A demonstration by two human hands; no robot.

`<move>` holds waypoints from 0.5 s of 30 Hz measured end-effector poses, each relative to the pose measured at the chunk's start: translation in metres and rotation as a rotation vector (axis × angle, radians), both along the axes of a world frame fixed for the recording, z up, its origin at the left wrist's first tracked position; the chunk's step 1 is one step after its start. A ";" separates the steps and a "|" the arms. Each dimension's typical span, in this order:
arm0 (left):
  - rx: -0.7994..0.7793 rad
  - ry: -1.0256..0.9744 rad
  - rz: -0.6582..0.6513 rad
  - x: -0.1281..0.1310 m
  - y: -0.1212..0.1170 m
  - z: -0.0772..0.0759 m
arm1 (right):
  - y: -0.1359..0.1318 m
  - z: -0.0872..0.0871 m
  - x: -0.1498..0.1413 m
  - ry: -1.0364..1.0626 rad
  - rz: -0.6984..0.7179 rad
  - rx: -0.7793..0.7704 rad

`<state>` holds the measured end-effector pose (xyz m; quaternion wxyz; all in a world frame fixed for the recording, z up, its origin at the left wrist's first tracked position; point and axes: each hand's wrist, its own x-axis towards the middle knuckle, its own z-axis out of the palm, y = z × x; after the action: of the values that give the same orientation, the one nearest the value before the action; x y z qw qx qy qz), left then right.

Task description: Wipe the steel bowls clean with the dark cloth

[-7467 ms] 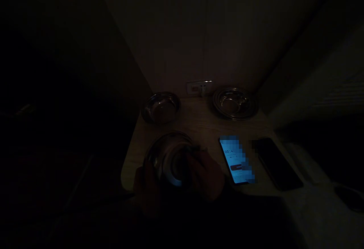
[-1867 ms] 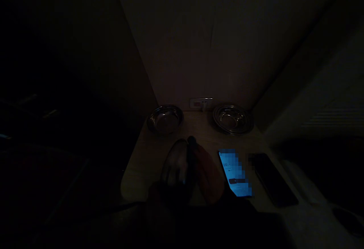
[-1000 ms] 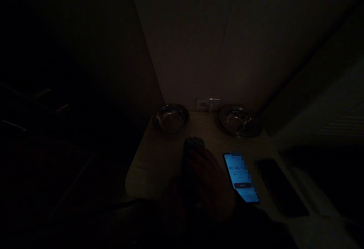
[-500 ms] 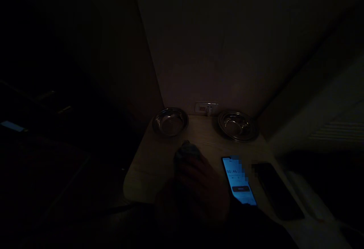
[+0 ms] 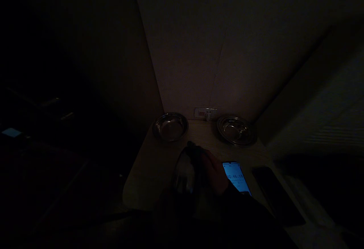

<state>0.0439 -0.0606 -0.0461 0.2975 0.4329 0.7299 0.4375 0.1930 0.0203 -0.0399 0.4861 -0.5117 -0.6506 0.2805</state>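
The view is very dark. A shiny rounded metal dish (image 5: 183, 175), perhaps a bowl, is held tilted above the near part of the small table. My right hand (image 5: 215, 173) is closed around a dark bunched cloth (image 5: 196, 154), which presses against the dish's right and upper edge. At the dish's lower left, my left hand (image 5: 165, 205) shows only as a faint shape; its fingers are lost in shadow.
On the wooden table (image 5: 142, 177), one metal bowl (image 5: 170, 127) stands at the back left and stacked metal dishes (image 5: 236, 130) at the back right. A lit phone (image 5: 237, 177) and a dark phone-like slab (image 5: 277, 196) lie on the right. A wall socket (image 5: 205, 113) holds a plug.
My right hand with the cloth has shifted to the right and turned, uncovering the shiny surface of the metal dish. My sleeve now covers more of the lit phone.
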 end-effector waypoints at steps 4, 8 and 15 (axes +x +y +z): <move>0.061 -0.037 -0.033 -0.014 0.003 0.003 | -0.006 -0.023 0.016 0.131 -0.200 -0.016; 0.091 -0.067 -0.055 -0.027 0.010 0.008 | -0.022 -0.022 0.016 0.169 -0.136 -0.054; 0.091 -0.096 -0.047 -0.033 0.021 0.005 | -0.047 -0.005 -0.014 0.008 0.041 0.085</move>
<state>0.0108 -0.0397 -0.0413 0.3224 0.4415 0.6836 0.4835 0.1792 -0.0271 -0.0447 0.5042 -0.4761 -0.6703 0.2644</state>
